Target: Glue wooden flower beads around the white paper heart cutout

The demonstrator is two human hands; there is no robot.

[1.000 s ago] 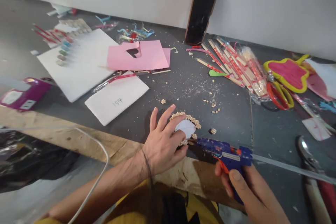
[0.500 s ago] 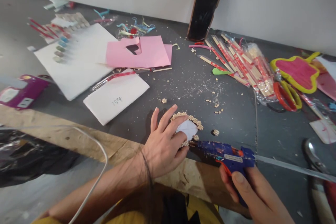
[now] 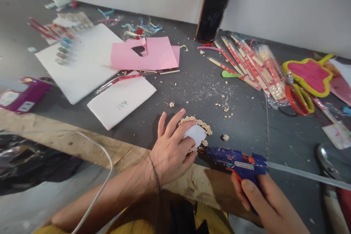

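Observation:
At the table's front edge lies a white paper piece [image 3: 195, 135] bordered with small pale wooden bits [image 3: 203, 125]. My left hand [image 3: 175, 150] holds it steady, some fingers pressed on it and others stretched out past its left side. In my right hand [image 3: 260, 193] is a blue hot glue gun [image 3: 237, 159], with fingers around the handle and by the red trigger. The gun's nozzle points left and reaches the lower edge of the bordered piece, close to my left fingertips. A clear glue stick [image 3: 307, 173] sticks out of its back. A loose wooden cluster [image 3: 225, 138] lies just right.
Folded white paper [image 3: 123, 104] and pink paper [image 3: 156, 53] lie left and behind. A phone [image 3: 215, 7] leans on the wall. Wrapped chopsticks [image 3: 242, 58] and scissors [image 3: 298, 100] are at the right. A white cable [image 3: 105, 150] crosses above my left forearm.
Almost nothing differs. My right hand and the glue gun have shifted very slightly; the nozzle stays at the same edge, and my left hand keeps its place.

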